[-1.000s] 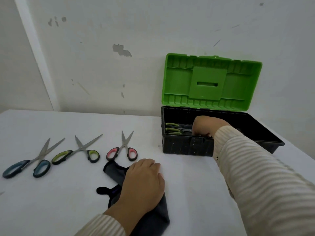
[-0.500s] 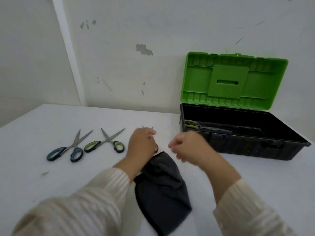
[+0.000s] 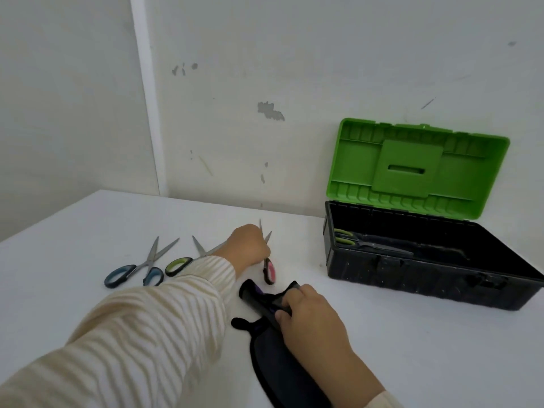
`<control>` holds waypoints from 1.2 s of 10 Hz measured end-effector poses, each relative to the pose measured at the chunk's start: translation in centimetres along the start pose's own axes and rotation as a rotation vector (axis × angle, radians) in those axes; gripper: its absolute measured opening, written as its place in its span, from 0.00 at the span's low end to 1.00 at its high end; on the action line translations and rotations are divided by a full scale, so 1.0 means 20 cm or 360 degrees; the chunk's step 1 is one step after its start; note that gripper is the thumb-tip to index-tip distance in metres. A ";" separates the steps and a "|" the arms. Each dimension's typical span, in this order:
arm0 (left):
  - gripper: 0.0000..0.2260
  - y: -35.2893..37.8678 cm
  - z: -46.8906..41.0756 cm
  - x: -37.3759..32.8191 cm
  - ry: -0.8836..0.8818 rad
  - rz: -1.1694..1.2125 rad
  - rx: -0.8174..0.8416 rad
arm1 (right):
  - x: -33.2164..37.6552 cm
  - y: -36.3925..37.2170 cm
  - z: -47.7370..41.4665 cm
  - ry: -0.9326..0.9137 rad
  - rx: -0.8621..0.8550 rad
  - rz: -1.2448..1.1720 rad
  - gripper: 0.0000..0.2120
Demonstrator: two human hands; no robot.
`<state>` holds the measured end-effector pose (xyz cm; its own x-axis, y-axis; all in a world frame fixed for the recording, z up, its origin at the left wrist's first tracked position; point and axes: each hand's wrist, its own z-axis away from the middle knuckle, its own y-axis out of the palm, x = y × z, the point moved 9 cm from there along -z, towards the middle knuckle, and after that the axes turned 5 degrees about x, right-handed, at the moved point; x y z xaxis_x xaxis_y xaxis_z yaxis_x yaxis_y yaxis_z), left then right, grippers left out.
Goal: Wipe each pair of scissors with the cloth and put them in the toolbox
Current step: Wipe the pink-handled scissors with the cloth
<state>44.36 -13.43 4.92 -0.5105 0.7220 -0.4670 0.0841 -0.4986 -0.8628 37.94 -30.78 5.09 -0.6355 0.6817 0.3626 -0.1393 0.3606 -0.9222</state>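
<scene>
- Looking down at the white table (image 3: 368, 348), we take the toolbox (image 3: 426, 272) as our landmark; it stands open at the wall, its green lid (image 3: 418, 169) upright.
- Our left hand (image 3: 248, 248) lies well to the left of the toolbox, closed over the pink-handled scissors (image 3: 269, 270); one pink loop shows below the hand and the blade tips show above it. Whether the scissors are lifted from the table we cannot tell.
- Our right hand (image 3: 312, 316) is nearer to us than the toolbox and to its left, the fingers curled around a bunched edge of the dark cloth (image 3: 282, 369), which lies on the table.
- Farther left of the toolbox, the green-handled scissors (image 3: 184, 262) lie partly behind our striped sleeve (image 3: 141, 334).
- Still farther left lie the blue-handled scissors (image 3: 138, 269), blades open.
- Inside the toolbox, at its left end, one more pair with green handles (image 3: 346, 237) lies on the bottom.
</scene>
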 end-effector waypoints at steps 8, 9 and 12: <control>0.05 0.09 0.75 0.39 0.0065 0.1828 0.0314 | 0.11 -0.08 0.07 -0.0045 -0.0016 -0.0843 0.03; 0.05 0.10 0.74 0.40 0.0028 0.1687 0.0370 | 0.01 -0.15 0.06 0.0114 -0.0125 -0.1036 0.05; 0.10 0.18 0.78 0.31 0.0110 0.1495 0.0357 | 0.28 -0.11 0.06 -0.0317 -0.0200 -0.0127 0.12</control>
<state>28.26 -18.27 1.87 -0.2664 0.0051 -0.9638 0.2633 -0.9616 -0.0779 33.90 -28.50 8.89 -0.7652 0.5134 0.3884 -0.1074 0.4931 -0.8633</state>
